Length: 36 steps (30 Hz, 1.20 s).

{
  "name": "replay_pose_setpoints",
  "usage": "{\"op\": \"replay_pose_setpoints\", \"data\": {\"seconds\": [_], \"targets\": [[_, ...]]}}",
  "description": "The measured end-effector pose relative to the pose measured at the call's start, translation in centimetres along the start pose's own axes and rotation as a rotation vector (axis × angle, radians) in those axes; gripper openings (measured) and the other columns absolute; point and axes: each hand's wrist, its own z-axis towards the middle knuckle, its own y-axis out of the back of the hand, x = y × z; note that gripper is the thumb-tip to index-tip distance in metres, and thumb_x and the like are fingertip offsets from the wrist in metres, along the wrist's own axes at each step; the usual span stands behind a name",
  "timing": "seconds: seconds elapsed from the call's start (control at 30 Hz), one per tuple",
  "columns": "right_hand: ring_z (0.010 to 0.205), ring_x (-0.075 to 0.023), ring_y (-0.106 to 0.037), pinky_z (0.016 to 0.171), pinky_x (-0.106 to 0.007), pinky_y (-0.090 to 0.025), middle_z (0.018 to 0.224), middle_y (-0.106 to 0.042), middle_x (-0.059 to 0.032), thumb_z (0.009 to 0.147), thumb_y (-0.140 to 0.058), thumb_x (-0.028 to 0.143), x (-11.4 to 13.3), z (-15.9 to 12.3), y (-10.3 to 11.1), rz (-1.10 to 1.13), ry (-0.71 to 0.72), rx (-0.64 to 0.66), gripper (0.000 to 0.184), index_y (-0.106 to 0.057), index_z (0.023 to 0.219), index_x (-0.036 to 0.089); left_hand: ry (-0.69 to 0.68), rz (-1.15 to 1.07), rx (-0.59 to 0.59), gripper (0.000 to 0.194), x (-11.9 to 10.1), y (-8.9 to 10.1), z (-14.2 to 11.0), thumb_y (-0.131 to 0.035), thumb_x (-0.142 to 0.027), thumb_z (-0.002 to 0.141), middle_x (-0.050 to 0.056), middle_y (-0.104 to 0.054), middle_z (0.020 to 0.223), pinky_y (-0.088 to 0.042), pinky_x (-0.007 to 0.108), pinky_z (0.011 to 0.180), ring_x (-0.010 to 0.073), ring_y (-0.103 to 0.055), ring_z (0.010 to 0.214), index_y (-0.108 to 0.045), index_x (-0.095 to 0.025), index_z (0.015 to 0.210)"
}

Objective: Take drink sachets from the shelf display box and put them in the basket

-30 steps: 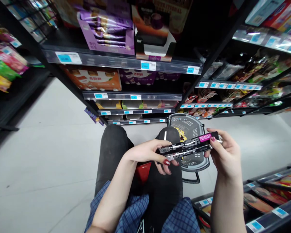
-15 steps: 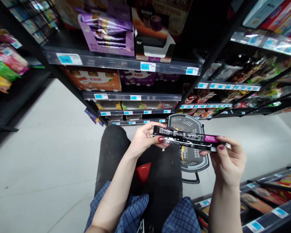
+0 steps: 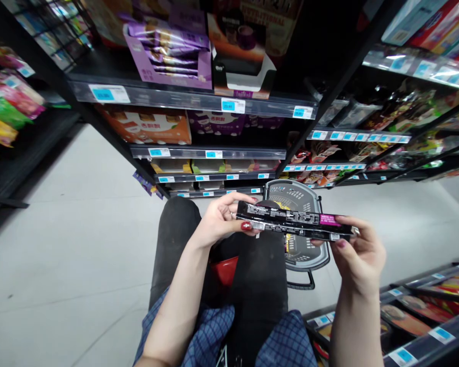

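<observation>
A long, slim black sachet (image 3: pixel 290 220) with white print and a magenta patch stretches level between my hands, above my knees. My left hand (image 3: pixel 224 219) pinches its left end, thumb in front and fingers behind. At the other end my right hand (image 3: pixel 357 250) grips it between thumb and fingers. Below and behind the sachet stands a grey shopping basket (image 3: pixel 308 255) on the floor, partly hidden by it; something yellow shows inside.
Ahead is a black shelf unit with a purple display box (image 3: pixel 172 56) of wrapped bars and a brown open carton (image 3: pixel 240 61). Orange multipacks (image 3: pixel 149 125) sit lower. Another shelf (image 3: pixel 416 331) stands at lower right, and bagged goods (image 3: pixel 11 102) at left.
Both hands have shifted slightly left with the sachet, and its face has turned a little. The basket and shelves stay where they were.
</observation>
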Motion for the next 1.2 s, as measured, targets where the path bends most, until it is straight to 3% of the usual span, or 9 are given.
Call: {"op": "replay_pose_setpoints", "data": {"seconds": [0.1,0.23,0.33,0.4,0.53,0.63,0.93,1.2], "targets": [[0.064,-0.0177,-0.066,0.056,-0.032,-0.057,0.084,-0.068,-0.0028,0.075,-0.070,0.029,-0.3,0.0,-0.1,-0.032,0.060,-0.054,0.023,-0.062,0.096,0.026,-0.075,0.114,-0.078,0.038,0.1,-0.2,0.1,-0.082,-0.016,0.054,0.002,-0.070,0.077,-0.058,0.022,0.054,0.0140,-0.068,0.063,-0.061,-0.014,0.085],[0.080,-0.0197,-0.066,0.069,-0.033,-0.057,0.090,-0.068,-0.0049,0.073,-0.072,0.029,-0.3,0.2,-0.4,-0.196,0.148,-0.122,0.021,-0.066,0.093,0.024,-0.169,0.243,-0.157,0.029,0.5,-0.3,0.1,-0.080,-0.021,0.058,0.002,-0.068,0.073,-0.051,0.018,0.050,0.0101,-0.063,0.058,-0.064,-0.013,0.081],[0.087,-0.0219,-0.066,0.065,-0.032,-0.056,0.105,-0.066,-0.0067,0.075,-0.070,0.033,0.0,0.4,-0.7,-0.259,0.060,-0.076,0.040,-0.062,0.113,0.027,-0.223,0.341,-0.226,0.026,0.7,-0.4,0.1,-0.081,-0.021,0.057,0.002,-0.066,0.070,-0.042,0.014,0.045,0.0075,-0.058,0.057,-0.066,-0.012,0.076],[0.087,-0.0216,-0.065,0.063,-0.030,-0.055,0.105,-0.068,-0.0063,0.076,-0.068,0.034,0.1,0.5,-0.7,-0.281,0.000,-0.034,0.039,-0.063,0.114,0.027,-0.222,0.364,-0.242,0.025,0.8,-0.5,0.1,-0.080,-0.023,0.058,0.002,-0.065,0.066,-0.039,0.014,0.043,0.0071,-0.056,0.056,-0.066,-0.012,0.075],[0.067,-0.0160,-0.062,0.056,-0.026,-0.050,0.077,-0.071,-0.0036,0.077,-0.067,0.034,-0.2,0.7,-0.5,-0.321,-0.012,-0.092,0.013,-0.072,0.084,0.023,-0.182,0.324,-0.241,0.024,0.9,-0.7,0.2,-0.079,-0.025,0.060,0.002,-0.066,0.067,-0.037,0.015,0.041,0.0060,-0.054,0.051,-0.066,-0.012,0.075],[0.057,-0.0139,-0.059,0.047,-0.024,-0.044,0.072,-0.070,-0.0032,0.075,-0.069,0.034,-0.4,0.7,-0.5,-0.336,-0.032,-0.116,0.014,-0.072,0.082,0.022,-0.160,0.299,-0.244,0.024,1.1,-0.7,0.4,-0.079,-0.026,0.061,0.003,-0.066,0.068,-0.039,0.016,0.044,0.0068,-0.055,0.053,-0.066,-0.012,0.075],[0.060,-0.0143,-0.060,0.050,-0.024,-0.046,0.075,-0.071,-0.0033,0.077,-0.067,0.034,-0.6,0.8,-0.7,-0.323,-0.032,-0.121,0.014,-0.072,0.083,0.023,-0.047,0.187,-0.205,0.023,1.2,-0.7,0.7,-0.076,-0.025,0.064,0.000,-0.065,0.065,-0.049,0.018,0.049,0.0088,-0.060,0.053,-0.062,-0.013,0.077],[0.067,-0.0194,-0.067,0.063,-0.030,-0.053,0.074,-0.072,-0.0028,0.065,-0.076,0.036,0.6,1.0,-0.9,-0.504,-0.084,0.142,0.019,-0.072,0.077,0.021,0.093,0.343,-0.046,0.028,1.4,-1.2,0.6,-0.075,-0.021,0.063,-0.002,-0.063,0.075,-0.054,0.025,0.058,0.0110,-0.062,0.062,-0.057,-0.016,0.084]]}}
